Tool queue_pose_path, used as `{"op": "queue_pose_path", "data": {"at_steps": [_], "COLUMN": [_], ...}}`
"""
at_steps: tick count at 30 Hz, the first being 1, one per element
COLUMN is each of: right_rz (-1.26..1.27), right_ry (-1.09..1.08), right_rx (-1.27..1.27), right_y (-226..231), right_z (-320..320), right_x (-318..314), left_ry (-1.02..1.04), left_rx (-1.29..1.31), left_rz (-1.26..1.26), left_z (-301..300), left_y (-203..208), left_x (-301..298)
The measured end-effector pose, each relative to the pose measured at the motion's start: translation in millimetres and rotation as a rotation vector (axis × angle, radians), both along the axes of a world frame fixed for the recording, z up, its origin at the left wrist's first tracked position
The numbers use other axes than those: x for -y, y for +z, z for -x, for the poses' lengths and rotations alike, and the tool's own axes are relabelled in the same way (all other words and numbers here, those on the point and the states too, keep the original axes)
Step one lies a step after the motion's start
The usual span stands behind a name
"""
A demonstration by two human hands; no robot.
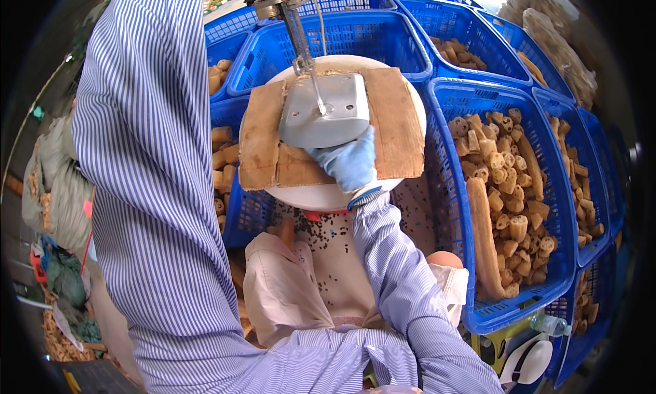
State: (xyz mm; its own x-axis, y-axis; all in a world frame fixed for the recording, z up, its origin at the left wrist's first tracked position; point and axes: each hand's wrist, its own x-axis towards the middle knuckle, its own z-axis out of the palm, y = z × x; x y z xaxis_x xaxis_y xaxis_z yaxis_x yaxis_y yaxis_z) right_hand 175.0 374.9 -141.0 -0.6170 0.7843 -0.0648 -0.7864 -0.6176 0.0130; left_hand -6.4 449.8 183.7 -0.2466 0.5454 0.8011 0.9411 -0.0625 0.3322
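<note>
Striped blue-and-white cloth of your left sleeve (150, 155) lies nearest the head camera, filling the left of the frame and running out over the top edge, so your left hand is out of sight and its grip cannot be told. From the lower middle your right sleeve (393, 257) leads up to your right hand (350, 164), in a blue glove, just below the centre-top. That hand meets the front edge of the grey metal plate (326, 114); the fingertips are hidden there, so you cannot tell from this view whether the grip pinches the plate or only presses against it.

Your plate sits over brown cardboard (400, 141) on a round white stand (307, 199), with a slim metal post (296, 39) coming down to it from the upper middle. You seem to be at the steadying or positioning step, right hand at the plate's front. As a judgement, the next move calls for a firm hold there, fingers clear of the post's lower end and the cardboard lying flat.

At the right of the frame, a blue crate (523, 313) holds tan porous chunks (517, 182) and one long piece (484, 237) along its left side.
</note>
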Motion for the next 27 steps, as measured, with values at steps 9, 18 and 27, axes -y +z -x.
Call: {"op": "queue_pose_path", "data": {"at_steps": [9,18,27], "right_rz": [-0.206,-1.530,-2.110], "right_ry": [-0.044,0.067,0.115], "right_rx": [0.003,1.486,1.903], "right_y": [-17,60,10], "right_z": [7,3,91], "right_x": [28,90,-11], "left_ry": [-0.018,-0.009,-0.042], "left_rx": [0.010,0.014,0.004], "left_rz": [0.013,0.017,0.016], "left_z": [-3,0,-9], "left_y": [-5,-12,-6], "left_x": [-1,4,-18]}}
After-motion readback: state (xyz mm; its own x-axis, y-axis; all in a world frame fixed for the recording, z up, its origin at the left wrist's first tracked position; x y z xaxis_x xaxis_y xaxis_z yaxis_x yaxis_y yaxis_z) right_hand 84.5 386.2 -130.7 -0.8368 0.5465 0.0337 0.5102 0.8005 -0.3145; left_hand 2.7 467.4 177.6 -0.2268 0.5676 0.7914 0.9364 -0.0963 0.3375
